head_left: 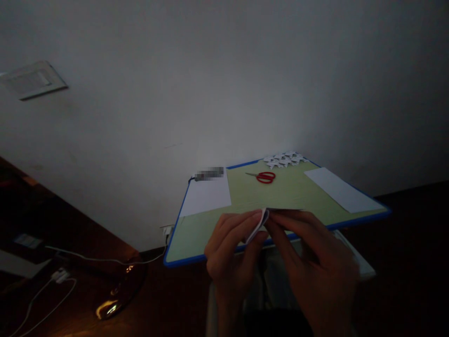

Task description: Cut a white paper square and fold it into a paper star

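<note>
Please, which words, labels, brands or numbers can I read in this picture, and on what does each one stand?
No text is readable.
Dark object on the left sheet: pixelated, unreadable.
Pale patch, lower left: too blurred to tell.
Held paper, scissors, wall plate: no lettering visible.

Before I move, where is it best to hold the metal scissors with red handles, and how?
I would grip the red looped handles from above and the right. The scissors lie flat on the pale green tabletop, handles to the right, thin blades to the left, away from the grip.
</note>
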A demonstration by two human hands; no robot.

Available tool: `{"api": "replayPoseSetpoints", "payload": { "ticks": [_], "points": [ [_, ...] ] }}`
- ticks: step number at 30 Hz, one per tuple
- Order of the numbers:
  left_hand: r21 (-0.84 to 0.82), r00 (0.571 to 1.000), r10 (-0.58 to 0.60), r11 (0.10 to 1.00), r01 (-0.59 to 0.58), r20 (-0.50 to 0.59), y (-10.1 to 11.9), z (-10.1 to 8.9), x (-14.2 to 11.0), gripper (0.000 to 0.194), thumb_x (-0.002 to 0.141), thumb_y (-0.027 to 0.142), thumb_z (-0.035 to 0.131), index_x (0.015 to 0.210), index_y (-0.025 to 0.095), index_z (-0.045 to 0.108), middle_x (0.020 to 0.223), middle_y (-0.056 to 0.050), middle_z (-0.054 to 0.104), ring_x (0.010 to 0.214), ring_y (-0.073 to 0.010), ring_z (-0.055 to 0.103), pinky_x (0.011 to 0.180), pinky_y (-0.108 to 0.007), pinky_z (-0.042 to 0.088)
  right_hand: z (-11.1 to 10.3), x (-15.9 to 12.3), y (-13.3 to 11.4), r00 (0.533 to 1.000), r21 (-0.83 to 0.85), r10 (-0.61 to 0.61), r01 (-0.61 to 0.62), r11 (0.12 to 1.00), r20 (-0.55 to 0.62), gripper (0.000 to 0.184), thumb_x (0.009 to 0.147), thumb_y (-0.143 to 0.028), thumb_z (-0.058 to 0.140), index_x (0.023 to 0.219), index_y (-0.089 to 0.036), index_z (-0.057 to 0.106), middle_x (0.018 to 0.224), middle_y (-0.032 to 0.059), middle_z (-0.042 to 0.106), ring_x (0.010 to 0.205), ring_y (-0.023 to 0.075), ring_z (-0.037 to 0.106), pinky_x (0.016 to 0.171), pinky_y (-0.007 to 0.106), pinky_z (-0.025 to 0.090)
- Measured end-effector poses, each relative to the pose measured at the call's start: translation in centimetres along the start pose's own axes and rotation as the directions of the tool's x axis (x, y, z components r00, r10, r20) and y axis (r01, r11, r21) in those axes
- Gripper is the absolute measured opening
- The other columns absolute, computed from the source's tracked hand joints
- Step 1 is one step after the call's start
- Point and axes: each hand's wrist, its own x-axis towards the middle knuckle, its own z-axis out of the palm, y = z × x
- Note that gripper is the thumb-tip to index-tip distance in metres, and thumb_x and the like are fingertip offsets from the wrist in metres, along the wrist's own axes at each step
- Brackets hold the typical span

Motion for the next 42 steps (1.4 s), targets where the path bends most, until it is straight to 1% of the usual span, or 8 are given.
{"api": "replayPoseSetpoints", "payload": {
  "ticks": [7,15,19,22,24,27,31,42],
  "points": [
    [0.082,0.990,-0.117,0.989,0.124,-0.079,0.7,0.0,-0.3,0.026,0.096,0.012,0.074,0.119,0.024,0.080,0.102,-0.002,0.081,0.087,-0.0160,0.074,0.076,-0.029,0.062,0.2,-0.1,-1.2,0.998,0.051,-0.052,0.050,0.997,0.039,0.021,0.095,-0.007,0.070,0.108,-0.019,0.082,0.105,0.0047,0.081,0.095,0.0153,0.079,0.087,0.023,0.067],
    [0.097,0.970,-0.137,0.982,0.159,-0.203,0.5,-0.2,-0.3,0.019,0.095,0.011,0.076,0.107,0.024,0.082,0.094,0.001,0.080,0.081,-0.0129,0.072,0.070,-0.025,0.060,0.6,-0.6,-2.1,0.988,0.096,-0.050,0.036,0.995,0.146,0.029,0.098,-0.009,0.063,0.121,-0.014,0.079,0.116,0.0106,0.080,0.108,0.0174,0.079,0.095,0.024,0.066],
    [0.104,0.961,-0.147,0.979,0.175,-0.233,0.2,-0.5,-0.5,0.018,0.095,0.010,0.076,0.105,0.024,0.082,0.091,0.002,0.079,0.078,-0.0120,0.072,0.066,-0.023,0.059,-1.0,-0.8,-2.4,0.960,0.077,-0.102,0.084,0.993,0.261,0.024,0.097,-0.016,0.068,0.117,-0.023,0.079,0.106,0.0033,0.083,0.093,0.0176,0.081,0.083,0.024,0.068],
    [0.080,0.967,-0.140,0.984,0.160,-0.211,0.1,-0.6,-0.5,0.018,0.095,0.010,0.076,0.106,0.023,0.082,0.089,0.001,0.078,0.076,-0.0122,0.072,0.061,-0.023,0.058,-2.3,-1.0,-2.1,0.998,0.036,-0.026,0.023,0.999,0.060,0.025,0.093,-0.014,0.073,0.112,-0.030,0.074,0.095,-0.0026,0.076,0.081,0.0150,0.076,0.071,0.025,0.065],
    [0.077,0.977,-0.114,0.989,0.130,-0.178,0.2,-0.7,-0.4,0.019,0.096,0.010,0.075,0.108,0.023,0.081,0.089,0.001,0.078,0.076,-0.0134,0.072,0.062,-0.025,0.059,-2.7,-0.8,-1.3,1.000,-0.019,-0.022,0.022,1.000,-0.019,0.033,0.089,-0.019,0.080,0.118,-0.031,0.071,0.106,0.0002,0.070,0.093,0.0189,0.073,0.076,0.030,0.064],
    [0.061,0.992,-0.065,0.996,0.072,-0.104,0.3,-0.6,-0.1,0.023,0.094,0.007,0.076,0.110,0.022,0.080,0.091,0.000,0.079,0.079,-0.0147,0.072,0.068,-0.028,0.060,-2.5,-0.3,0.2,0.995,-0.014,-0.009,0.010,1.000,0.097,0.040,0.094,-0.024,0.075,0.133,-0.031,0.068,0.124,0.0046,0.069,0.115,0.0243,0.069,0.092,0.037,0.062],
    [0.019,0.999,-0.021,1.000,0.022,-0.033,0.4,-0.3,0.1,0.025,0.093,0.005,0.076,0.111,0.021,0.079,0.094,-0.002,0.079,0.082,-0.0161,0.072,0.071,-0.030,0.060,-1.6,0.2,1.3,0.968,0.036,-0.062,0.055,0.998,0.244,0.041,0.099,-0.021,0.070,0.138,-0.032,0.067,0.127,0.0037,0.071,0.116,0.0228,0.070,0.096,0.037,0.061],
    [0.004,0.998,0.054,0.999,-0.054,0.045,0.4,0.0,0.6,0.019,0.096,0.006,0.073,0.111,0.018,0.077,0.093,-0.003,0.078,0.081,-0.0152,0.069,0.070,-0.030,0.057,-1.1,0.4,1.3,0.991,0.135,-0.088,0.073,0.988,0.105,0.022,0.097,-0.010,0.074,0.111,-0.026,0.076,0.102,-0.0030,0.076,0.092,0.0121,0.074,0.082,0.023,0.061]
  ]
}}
